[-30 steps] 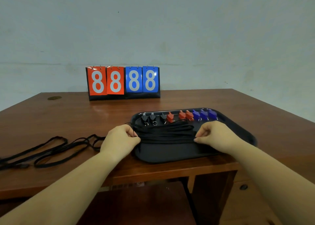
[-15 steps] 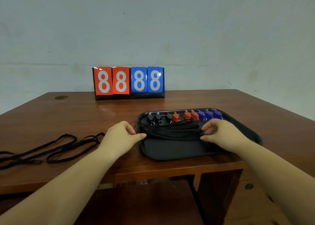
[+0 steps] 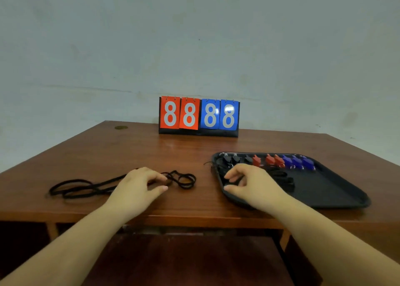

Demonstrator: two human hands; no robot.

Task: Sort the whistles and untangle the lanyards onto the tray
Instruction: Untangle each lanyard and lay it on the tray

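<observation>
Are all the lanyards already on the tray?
No: a tangled lanyard bundle lies on the table, left of the tray.

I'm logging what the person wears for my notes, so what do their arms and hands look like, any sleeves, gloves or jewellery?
Both forearms are bare right to the bottom edge of the picture, with no sleeves in view. The left hand and the right hand wear no gloves, and no rings, watch or bracelets show. Nails look short and plain, though the picture is too soft to be sure.

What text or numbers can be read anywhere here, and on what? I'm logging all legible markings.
"8" "8": white digits on the two red cards of the flip scoreboard at the back of the table.
"8" "8": white digits on its two blue cards.
No readable marking on the whistles, lanyards or tray.
</observation>
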